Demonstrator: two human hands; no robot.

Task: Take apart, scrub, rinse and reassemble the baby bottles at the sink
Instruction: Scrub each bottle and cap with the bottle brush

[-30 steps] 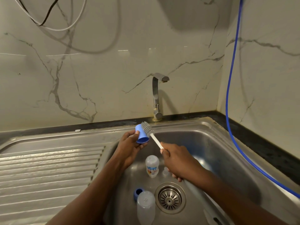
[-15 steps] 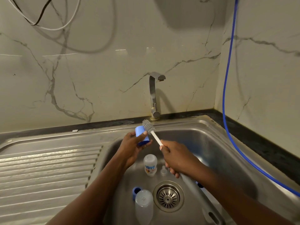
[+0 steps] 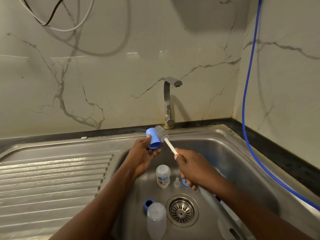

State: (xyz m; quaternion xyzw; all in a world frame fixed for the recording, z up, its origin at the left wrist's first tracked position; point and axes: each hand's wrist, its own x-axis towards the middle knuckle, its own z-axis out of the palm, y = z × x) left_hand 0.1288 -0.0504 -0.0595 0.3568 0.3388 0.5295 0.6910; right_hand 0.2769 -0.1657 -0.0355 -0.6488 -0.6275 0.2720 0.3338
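My left hand (image 3: 142, 157) grips a blue bottle cap (image 3: 153, 138) above the back left of the steel sink (image 3: 230, 153). My right hand (image 3: 194, 168) holds a bottle brush (image 3: 161, 133) by its white and grey handle; the grey bristle head rests against the cap's outer side. On the sink floor lie a clear bottle with a printed label (image 3: 162, 176), a clear teat (image 3: 177, 181), a blue ring (image 3: 184, 182) partly hidden by my right hand, a second clear bottle (image 3: 156, 219) and a blue collar (image 3: 148, 205) beside it.
The tap (image 3: 168, 101) stands behind the sink, with no water running. The round drain strainer (image 3: 181, 210) sits in the sink floor. A ribbed draining board (image 3: 52, 181) lies to the left. A blue hose (image 3: 249, 101) hangs along the right wall.
The brush head has slid a little along the blue cap, and the cap has turned slightly in my left hand. Objects in the sink have not moved.
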